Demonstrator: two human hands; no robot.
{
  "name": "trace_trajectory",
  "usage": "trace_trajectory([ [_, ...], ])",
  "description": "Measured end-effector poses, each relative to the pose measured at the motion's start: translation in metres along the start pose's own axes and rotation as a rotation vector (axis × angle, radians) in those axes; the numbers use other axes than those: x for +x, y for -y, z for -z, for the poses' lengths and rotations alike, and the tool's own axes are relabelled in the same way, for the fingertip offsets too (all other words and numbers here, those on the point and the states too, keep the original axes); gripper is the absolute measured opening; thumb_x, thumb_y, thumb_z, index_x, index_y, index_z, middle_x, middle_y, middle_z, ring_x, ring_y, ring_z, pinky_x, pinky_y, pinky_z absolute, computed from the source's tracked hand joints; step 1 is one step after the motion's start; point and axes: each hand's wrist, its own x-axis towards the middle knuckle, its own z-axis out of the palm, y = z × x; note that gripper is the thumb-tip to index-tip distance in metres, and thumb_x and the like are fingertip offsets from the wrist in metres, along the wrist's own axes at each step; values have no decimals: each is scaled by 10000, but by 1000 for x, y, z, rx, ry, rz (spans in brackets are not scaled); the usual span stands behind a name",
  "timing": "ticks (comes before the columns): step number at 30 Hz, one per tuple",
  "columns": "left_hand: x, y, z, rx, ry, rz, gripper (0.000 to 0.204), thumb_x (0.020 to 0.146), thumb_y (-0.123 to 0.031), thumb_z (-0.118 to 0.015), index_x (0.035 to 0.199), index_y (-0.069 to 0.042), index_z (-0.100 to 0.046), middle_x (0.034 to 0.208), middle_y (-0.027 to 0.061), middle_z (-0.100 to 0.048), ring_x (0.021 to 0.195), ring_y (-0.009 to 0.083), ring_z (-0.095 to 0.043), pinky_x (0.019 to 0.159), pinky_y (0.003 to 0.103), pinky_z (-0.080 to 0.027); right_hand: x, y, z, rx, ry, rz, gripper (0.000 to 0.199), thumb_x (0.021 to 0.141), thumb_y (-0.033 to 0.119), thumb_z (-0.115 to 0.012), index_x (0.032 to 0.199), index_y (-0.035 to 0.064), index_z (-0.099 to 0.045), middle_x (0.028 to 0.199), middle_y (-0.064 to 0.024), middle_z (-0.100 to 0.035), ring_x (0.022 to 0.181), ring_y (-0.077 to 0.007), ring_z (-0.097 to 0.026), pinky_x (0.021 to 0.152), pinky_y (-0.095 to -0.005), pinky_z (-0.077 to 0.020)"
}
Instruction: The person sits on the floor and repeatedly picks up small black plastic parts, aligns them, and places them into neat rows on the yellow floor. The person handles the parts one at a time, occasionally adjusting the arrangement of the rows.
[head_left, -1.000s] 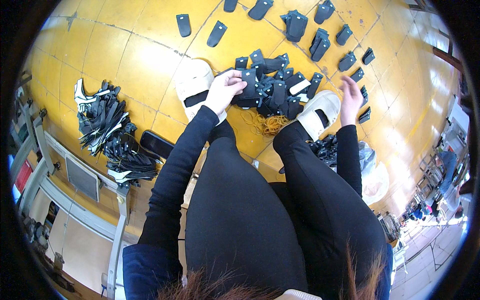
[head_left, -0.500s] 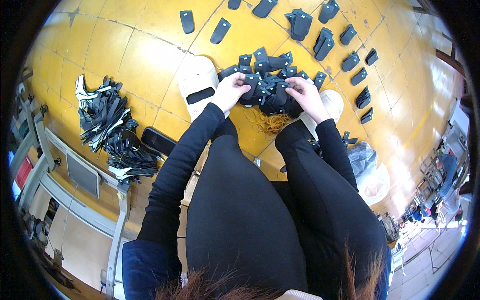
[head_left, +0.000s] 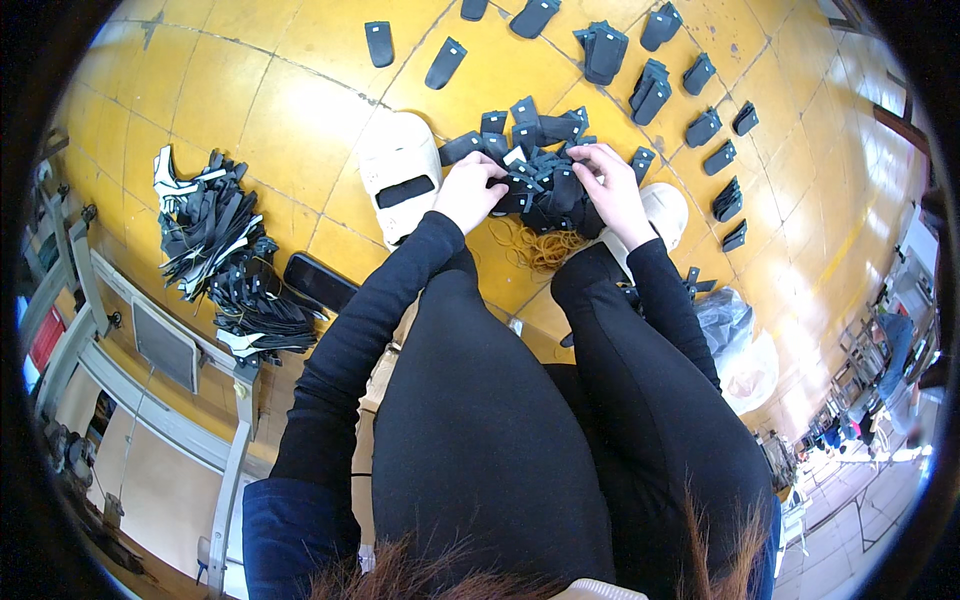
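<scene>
While I sit low over the yellow tiled floor (head_left: 250, 110), both my hands are buried in the heap of black pieces (head_left: 535, 175) that lies between my pale shoes. My left hand (head_left: 468, 192) is curled shut on a few pieces at the heap's near left edge, and my right hand (head_left: 612, 190) is closed over the right side of the heap, fingers pinching some pieces together; exactly how many each hand holds I cannot tell.

Judging by the floor, a fair share is already sorted: small stacks of black pieces (head_left: 650, 85) lie spaced out in rows beyond the heap and off to the right. The heap under my hands is still thick, so I would say much is left to go through.

A tangle of orange rubber bands (head_left: 540, 245) lies loose on the floor just in front of the heap, touching its near edge. To my left, well apart, sits a bigger pile of black and white strips (head_left: 225, 255), with a dark flat phone-like slab (head_left: 318, 282) beside it. The only container I can make out is a clear plastic bag (head_left: 728, 325) by my right knee; its contents look dark but are unclear.
</scene>
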Motion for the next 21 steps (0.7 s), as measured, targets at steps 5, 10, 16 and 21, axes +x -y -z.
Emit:
trace_trajectory([
  [5,2,0,1,-7,-1,-11,214,778,-173,-668,916,-9,-680,938,128,-596,898,280,-608,819,345,-478,9,8,-10,-238,34,329,174,831,85,-637,999,41,-650,969,-69,-592,923,-223,-566,825,-316,-444],
  [10,1,-2,3,-50,28,22,196,771,-152,-667,900,-5,-685,935,145,-599,928,298,-590,845,371,-466,15,14,-24,-399,89,333,178,771,144,-684,929,67,-659,1021,-50,-564,992,-247,-523,863,-353,-421],
  [16,3,-2,4,-60,17,27,202,768,-165,-669,890,-4,-656,899,152,-596,885,309,-595,810,385,-465,12,17,-32,-425,58,225,121,732,181,-712,782,89,-653,990,-30,-558,1006,-233,-512,850,-368,-394],
  [21,5,-3,6,-70,32,38,201,770,-175,-665,886,-12,-641,861,157,-609,867,324,-597,803,397,-458,13,16,-27,-286,12,190,115,728,163,-708,787,78,-657,943,-41,-578,996,-250,-522,855,-368,-394],
])
